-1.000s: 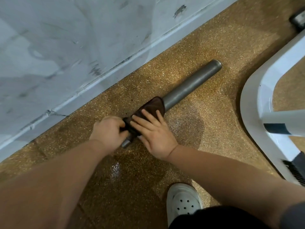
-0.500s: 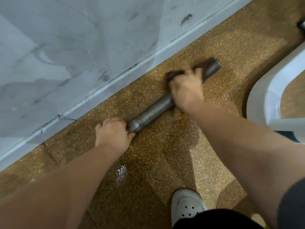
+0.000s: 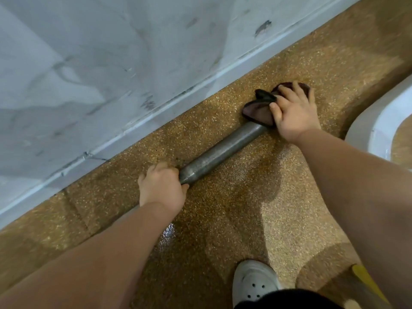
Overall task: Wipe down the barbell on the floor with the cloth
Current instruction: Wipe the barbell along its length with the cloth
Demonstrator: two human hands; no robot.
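Observation:
A grey steel barbell sleeve (image 3: pixel 223 150) lies on the speckled brown floor, running diagonally from lower left to upper right beside the wall. My left hand (image 3: pixel 162 188) grips its near, thinner end, which the fist hides. A dark brown cloth (image 3: pixel 258 108) is draped over the far end of the sleeve. My right hand (image 3: pixel 292 110) holds the cloth around the bar there, fingers curled over it. The bar's far tip is hidden under cloth and hand.
A marbled white wall (image 3: pixel 111 74) with a pale skirting (image 3: pixel 178 101) runs close behind the bar. A white plastic frame (image 3: pixel 376 123) curves in at the right edge. My white clog (image 3: pixel 254 282) stands on the floor (image 3: pixel 234 219) near the bottom. A yellow object (image 3: pixel 365 279) shows at lower right.
My right hand has slid the cloth along the sleeve from next to my left hand out to the far end. My left hand has kept its grip on the near end.

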